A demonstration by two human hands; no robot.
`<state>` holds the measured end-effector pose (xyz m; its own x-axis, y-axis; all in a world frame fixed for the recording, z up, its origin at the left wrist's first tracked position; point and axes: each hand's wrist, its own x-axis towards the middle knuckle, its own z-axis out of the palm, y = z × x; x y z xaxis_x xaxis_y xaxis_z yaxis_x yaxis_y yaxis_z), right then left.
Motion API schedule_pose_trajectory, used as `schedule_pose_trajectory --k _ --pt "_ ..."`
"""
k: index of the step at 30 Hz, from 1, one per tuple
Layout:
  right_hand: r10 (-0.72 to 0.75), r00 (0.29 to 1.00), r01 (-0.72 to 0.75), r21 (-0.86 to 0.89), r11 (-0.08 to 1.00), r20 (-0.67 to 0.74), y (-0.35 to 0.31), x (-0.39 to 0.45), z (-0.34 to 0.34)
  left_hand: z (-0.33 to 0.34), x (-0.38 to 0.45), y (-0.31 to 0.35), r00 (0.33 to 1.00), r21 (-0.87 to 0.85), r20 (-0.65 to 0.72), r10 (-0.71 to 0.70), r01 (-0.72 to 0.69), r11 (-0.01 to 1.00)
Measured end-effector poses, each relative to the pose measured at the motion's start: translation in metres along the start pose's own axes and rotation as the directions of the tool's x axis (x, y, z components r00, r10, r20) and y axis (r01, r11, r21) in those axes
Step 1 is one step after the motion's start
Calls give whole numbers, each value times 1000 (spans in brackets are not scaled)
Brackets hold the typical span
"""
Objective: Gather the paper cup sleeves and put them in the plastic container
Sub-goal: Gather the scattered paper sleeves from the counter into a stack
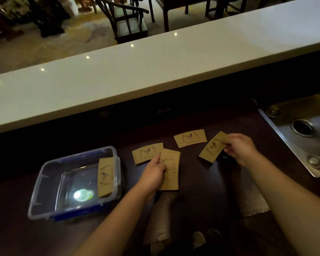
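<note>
Flat brown paper cup sleeves with a bird print lie on a dark counter. One sleeve (106,176) leans inside the clear plastic container (44,174) against its right wall. My left hand (152,173) grips an upright sleeve (172,172) beside another sleeve (146,153) lying flat. My right hand (238,147) pinches the right end of a tilted sleeve (211,147), lifted a little off the counter. A further sleeve (190,138) lies flat behind, between the hands.
A raised white bar top (155,71) runs across behind the dark counter. A steel sink (303,130) is at the right. Dark chairs stand on the floor beyond. The container sits on a blue lid at the left.
</note>
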<state>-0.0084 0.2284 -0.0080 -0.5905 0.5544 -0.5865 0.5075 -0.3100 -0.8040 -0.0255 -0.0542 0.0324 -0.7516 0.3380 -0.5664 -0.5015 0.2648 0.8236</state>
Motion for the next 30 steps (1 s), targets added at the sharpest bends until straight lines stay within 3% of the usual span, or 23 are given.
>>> schedule_pose_trajectory --k 1,3,5,7,12,19,23,25,28,30 --pt "10 995 -27 173 985 96 0 -9 -1 1 0 1 1000 4 -1 3 -3 1000" --pt "-45 958 -41 292 956 282 2 -32 6 2 1 1 1000 10 -1 -3 3 1000" --pt "-108 899 2 243 970 425 7 -57 23 5 3 -1 1000 -17 20 -15 15 1000" --pt "-150 868 103 123 987 473 14 -74 44 9 4 -2 999 -66 42 -23 26 997" --pt "-290 863 391 -184 902 413 23 -89 76 10 5 -4 1000 -142 11 -22 23 990" --pt "-354 859 484 -357 799 371 40 -89 96 4 -2 -5 998 -2 67 -4 4 1000" --pt "-303 880 423 -312 851 366 39 -77 96 -2 -5 -8 998 12 61 0 0 1000" --pt "-328 916 390 -315 865 233 28 -60 91 -6 -6 -8 999 -14 51 -3 4 1000" --pt "-326 944 269 -474 838 -40 11 -27 84 -12 -7 -7 1000 -45 2 -6 6 999" --pt "-249 964 146 -593 792 -96 5 -13 86 -15 -8 -6 1000 -65 -22 -3 2 998"
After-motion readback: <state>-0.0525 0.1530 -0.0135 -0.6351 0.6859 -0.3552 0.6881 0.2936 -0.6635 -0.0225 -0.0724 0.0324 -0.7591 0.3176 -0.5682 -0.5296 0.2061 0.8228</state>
